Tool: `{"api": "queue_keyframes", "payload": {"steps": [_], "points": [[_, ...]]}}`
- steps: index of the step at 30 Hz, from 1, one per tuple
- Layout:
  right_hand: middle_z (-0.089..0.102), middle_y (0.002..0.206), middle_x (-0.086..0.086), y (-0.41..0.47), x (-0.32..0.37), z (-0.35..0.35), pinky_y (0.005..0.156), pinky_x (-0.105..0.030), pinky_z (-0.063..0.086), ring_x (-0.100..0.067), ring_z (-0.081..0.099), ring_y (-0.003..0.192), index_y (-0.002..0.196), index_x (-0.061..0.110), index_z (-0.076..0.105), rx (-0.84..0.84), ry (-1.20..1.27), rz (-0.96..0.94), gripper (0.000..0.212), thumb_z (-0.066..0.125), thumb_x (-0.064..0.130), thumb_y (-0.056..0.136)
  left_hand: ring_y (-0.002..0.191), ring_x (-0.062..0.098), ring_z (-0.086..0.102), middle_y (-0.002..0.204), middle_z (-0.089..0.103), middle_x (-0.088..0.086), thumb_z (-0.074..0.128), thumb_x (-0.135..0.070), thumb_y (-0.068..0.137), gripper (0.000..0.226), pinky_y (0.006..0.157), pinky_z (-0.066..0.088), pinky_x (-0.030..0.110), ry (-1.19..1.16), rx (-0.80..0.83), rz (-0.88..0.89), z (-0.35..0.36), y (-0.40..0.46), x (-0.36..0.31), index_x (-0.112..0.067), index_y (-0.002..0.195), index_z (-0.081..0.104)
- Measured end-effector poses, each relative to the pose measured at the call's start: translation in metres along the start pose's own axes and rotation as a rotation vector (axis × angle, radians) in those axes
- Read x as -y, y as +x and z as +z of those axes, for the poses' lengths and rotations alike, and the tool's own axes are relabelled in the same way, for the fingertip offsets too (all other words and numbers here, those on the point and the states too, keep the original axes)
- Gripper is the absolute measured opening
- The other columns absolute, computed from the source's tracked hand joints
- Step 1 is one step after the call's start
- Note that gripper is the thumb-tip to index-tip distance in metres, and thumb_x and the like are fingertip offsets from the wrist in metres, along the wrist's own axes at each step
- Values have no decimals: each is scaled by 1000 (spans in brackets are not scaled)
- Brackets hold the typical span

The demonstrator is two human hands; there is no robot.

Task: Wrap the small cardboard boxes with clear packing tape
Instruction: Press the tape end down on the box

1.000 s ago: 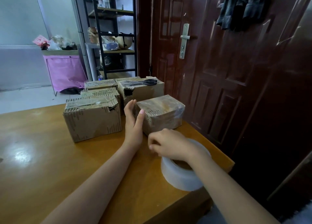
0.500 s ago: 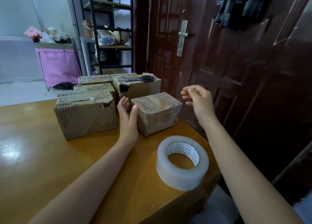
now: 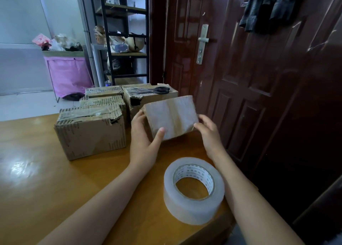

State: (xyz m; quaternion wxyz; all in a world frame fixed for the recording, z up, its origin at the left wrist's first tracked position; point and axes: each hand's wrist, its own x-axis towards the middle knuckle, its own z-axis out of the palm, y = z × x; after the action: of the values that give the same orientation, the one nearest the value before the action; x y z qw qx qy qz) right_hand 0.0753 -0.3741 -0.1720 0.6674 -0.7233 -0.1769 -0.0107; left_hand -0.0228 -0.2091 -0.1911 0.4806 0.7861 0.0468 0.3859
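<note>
Table [image 3: 37, 170] glossy wood, dark door [image 3: 240, 78] beside; both hands' fingers [image 3: 161, 132] grip taped box [image 3: 172, 115] (tilted).

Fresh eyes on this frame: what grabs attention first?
The tape-wrapped box, tilted up off the table between the left hand and the right hand, sits mid-frame. Nearest the camera, the clear tape roll lies flat by the wooden table's right edge. Behind the hands stands a cluster of torn cardboard boxes, with black-handled scissors on top of the rear right one.
</note>
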Motion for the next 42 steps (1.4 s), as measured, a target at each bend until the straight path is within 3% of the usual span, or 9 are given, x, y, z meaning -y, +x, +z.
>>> {"api": "queue_keyframes", "payload": {"steps": [2, 5, 8, 17, 28, 32, 34, 38, 42], "points": [[61, 109, 10, -1, -1, 0, 84, -9, 43, 6, 56, 100, 120, 13, 57, -22, -84, -3, 30, 56, 4, 92, 134, 6, 31, 151, 30, -2, 66, -22, 90, 60, 103, 34, 19, 74, 11, 45, 1, 0, -2, -15, 140, 35], [58, 127, -3, 0, -8, -2, 94, -28, 43, -18, 53, 119, 133, 9, 52, -29, -239, 39, 44, 56, 0, 90, 123, 2, 37, 139, 42, -1, 66, -8, 89, 49, 96, 37, 12, 201, 24, 17, 1, 1, -1, -12, 133, 44], [56, 122, 0, 0, -9, -5, 90, -28, 42, -20, 52, 118, 138, 10, 47, -32, -236, 112, 49, 55, 0, 90, 114, 10, 50, 124, 52, 0, 65, -10, 90, 39, 82, 39, 16, 228, 58, -89, 2, 0, 1, -13, 125, 49], [59, 116, -6, 2, -11, -5, 90, -35, 50, -19, 57, 104, 109, 20, 56, -147, -158, 64, 23, 55, 6, 90, 104, 12, 54, 111, 56, -2, 64, -18, 91, 31, 76, 41, 22, 220, -5, -151, 2, -1, 0, -15, 119, 50], [56, 126, -2, 0, -10, 3, 88, -18, 43, -7, 54, 109, 148, 17, 36, 114, -76, 105, 64, 44, -9, 91, 130, 15, 47, 143, 49, 1, 60, -20, 95, 58, 94, 39, 20, 231, 91, -183, -1, -4, -1, -15, 147, 36], [46, 143, -4, -2, -10, 2, 102, -28, 39, -14, 44, 128, 152, 18, 29, 146, -138, 107, 69, 46, -8, 90, 130, 16, 47, 144, 48, 3, 59, -20, 95, 58, 91, 38, 19, 258, 106, -188, -6, -6, -5, -14, 147, 35], [48, 143, -7, -6, -9, 0, 106, -34, 41, -17, 46, 128, 148, 14, 37, 77, -192, 111, 61, 48, -5, 91, 125, 15, 50, 140, 51, 2, 60, -19, 95, 54, 89, 39, 20, 307, 96, -159, -14, -9, -10, -14, 144, 38], [64, 120, -5, -19, 6, -17, 85, -24, 44, -11, 56, 100, 121, 10, 64, -112, -497, -51, 33, 50, 2, 92, 104, 13, 57, 120, 61, 2, 60, -13, 93, 36, 83, 45, 26, 249, 42, -99, -39, -8, -27, -11, 128, 51], [68, 105, -1, -24, 43, -19, 81, -30, 50, -14, 60, 95, 99, 13, 70, -163, -618, -250, 23, 51, 4, 91, 96, 17, 59, 102, 61, -1, 59, -13, 92, 22, 78, 51, 35, 312, 5, 78, -78, 10, -48, -11, 114, 57]]}}
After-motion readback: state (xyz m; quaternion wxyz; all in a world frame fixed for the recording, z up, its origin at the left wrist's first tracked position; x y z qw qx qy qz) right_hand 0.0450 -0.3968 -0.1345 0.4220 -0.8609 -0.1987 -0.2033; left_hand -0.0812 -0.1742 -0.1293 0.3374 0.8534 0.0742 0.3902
